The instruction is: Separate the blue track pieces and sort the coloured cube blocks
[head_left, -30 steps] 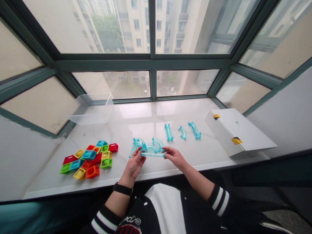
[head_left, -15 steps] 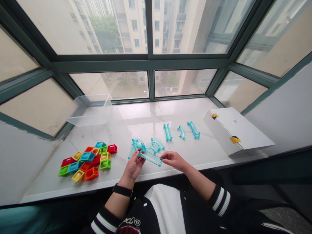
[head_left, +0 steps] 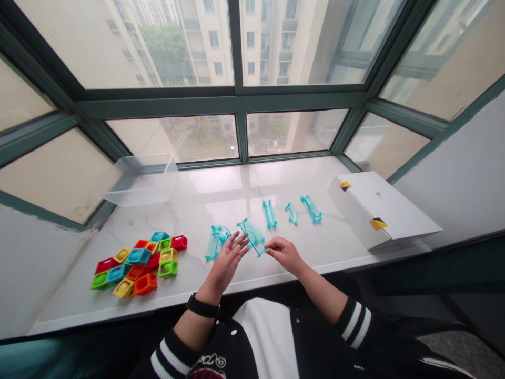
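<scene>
Your right hand: grip pinched on the near right end of one translucent teal track piece, seen nearly edge-on over the bench. Your left hand: grip loose, fingers spread beside that piece; contact cannot be told. Just beyond: curved teal track. Step in hand, by judgement: positioning the held piece; the next move seems to call for a steady right pinch, left fingertips guiding the free end.
</scene>
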`<state>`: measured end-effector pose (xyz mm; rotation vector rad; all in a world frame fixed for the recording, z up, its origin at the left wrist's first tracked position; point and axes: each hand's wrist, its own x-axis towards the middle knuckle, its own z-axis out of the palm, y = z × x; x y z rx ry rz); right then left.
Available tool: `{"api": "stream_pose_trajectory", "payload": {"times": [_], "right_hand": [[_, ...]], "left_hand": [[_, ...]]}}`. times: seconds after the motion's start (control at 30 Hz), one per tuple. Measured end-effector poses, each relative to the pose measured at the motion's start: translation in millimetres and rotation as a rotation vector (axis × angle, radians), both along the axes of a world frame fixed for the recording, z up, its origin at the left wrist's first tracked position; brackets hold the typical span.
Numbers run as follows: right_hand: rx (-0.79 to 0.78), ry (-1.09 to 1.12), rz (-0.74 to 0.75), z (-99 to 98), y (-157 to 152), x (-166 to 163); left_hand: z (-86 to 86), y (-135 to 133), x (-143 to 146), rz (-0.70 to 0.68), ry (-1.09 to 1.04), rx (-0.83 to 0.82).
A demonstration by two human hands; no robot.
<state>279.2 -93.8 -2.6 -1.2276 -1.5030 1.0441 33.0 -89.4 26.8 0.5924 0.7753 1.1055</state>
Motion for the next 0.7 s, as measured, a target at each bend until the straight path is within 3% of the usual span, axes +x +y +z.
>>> {"api": "stream_pose_trajectory", "payload": {"times": [0.3,0.7], "right_hand": [[0.007,-0.05,-0.298,-2.0,15.0,13.6],[0.067,-0.154,-0.436,-7.4,66.4,32.1]], "left_hand": [[-7.5,4.0,47.6,-0.185,0.275,0.17],[-15.0,56.2,85.5,-0.169,0.451,0.281]]}}
